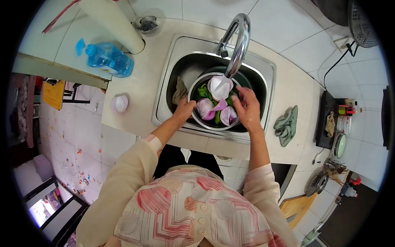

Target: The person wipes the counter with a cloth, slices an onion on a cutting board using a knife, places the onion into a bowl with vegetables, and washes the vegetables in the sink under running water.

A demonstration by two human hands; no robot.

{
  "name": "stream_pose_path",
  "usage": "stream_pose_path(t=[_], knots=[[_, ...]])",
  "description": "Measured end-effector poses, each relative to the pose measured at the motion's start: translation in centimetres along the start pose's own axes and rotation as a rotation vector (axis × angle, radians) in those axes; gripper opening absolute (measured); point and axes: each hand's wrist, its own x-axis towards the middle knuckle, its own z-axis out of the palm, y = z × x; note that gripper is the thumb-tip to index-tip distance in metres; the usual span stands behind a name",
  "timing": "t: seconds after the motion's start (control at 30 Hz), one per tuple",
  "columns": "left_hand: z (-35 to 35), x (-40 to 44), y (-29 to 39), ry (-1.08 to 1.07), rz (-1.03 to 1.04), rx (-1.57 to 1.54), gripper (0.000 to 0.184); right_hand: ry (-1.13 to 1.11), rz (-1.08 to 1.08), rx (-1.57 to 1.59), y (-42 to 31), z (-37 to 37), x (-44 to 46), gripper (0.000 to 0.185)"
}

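In the sink (181,45) a metal bowl (199,122) holds purple onion pieces (205,108) and green peppers (203,91). The curved faucet (242,41) ends just above the bowl, over a pale onion piece (218,84). My left hand (184,111) grips the bowl's left rim, thumb on top and the other fingers hidden beneath. At the right rim is my right hand (248,108), its fingers apart and bent over the edge beside the vegetables. A dark green basin (243,76) shows partly behind the bowl. A brownish cloth (180,91) hangs inside the sink at left.
Left on the counter stand a blue soap bottle (109,59), a whitish layered onion-like piece (119,104) and a clear dish with a scourer (147,24). A grey-green cloth (286,125) lies right of the sink. A wooden board (300,206) is further right.
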Motion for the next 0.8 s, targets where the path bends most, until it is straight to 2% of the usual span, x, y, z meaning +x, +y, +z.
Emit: stream_pose_path(t=[0.1, 0.13, 0.23, 0.3, 0.4, 0.5, 0.63, 0.8], knots=[[1.3, 0.0, -0.1, -0.029, 0.030, 0.031, 0.019, -0.074, -0.184, -0.240, -0.2, 1.9, 0.7, 0.052], [1.9, -0.3, 0.3, -0.068, 0.028, 0.038, 0.018, -0.134, -0.138, -0.353, -0.9, 1.9, 0.3, 0.056], [3.0, 0.0, 0.4, -0.109, 0.025, 0.039, 0.019, -0.139, -0.098, -0.443, 0.1, 1.1, -0.3, 0.054], [3.9, 0.4, 0.7, -0.111, 0.029, 0.161, 0.025, -0.130, -0.087, -0.429, 0.9, 0.0, -0.7, 0.050], [5.9, 0.2, 1.8, -0.134, 0.046, 0.177, 0.031, -0.015, -0.086, -0.442, 1.3, -0.9, -0.8, 0.046], [6.5, 1.3, 2.5, -0.156, 0.069, 0.130, 0.037, 0.006, -0.086, -0.432, 0.5, -1.4, 0.3, 0.045], [4.9, 2.1, 4.4, -0.098, 0.095, 0.063, 0.038, 0.018, -0.226, -0.362, 0.9, 0.4, 2.4, 0.041], [-0.1, 1.2, 6.1, 0.002, 0.125, 0.115, 0.042, -0.222, -0.137, -0.154, -0.6, 3.4, 3.9, 0.040]])
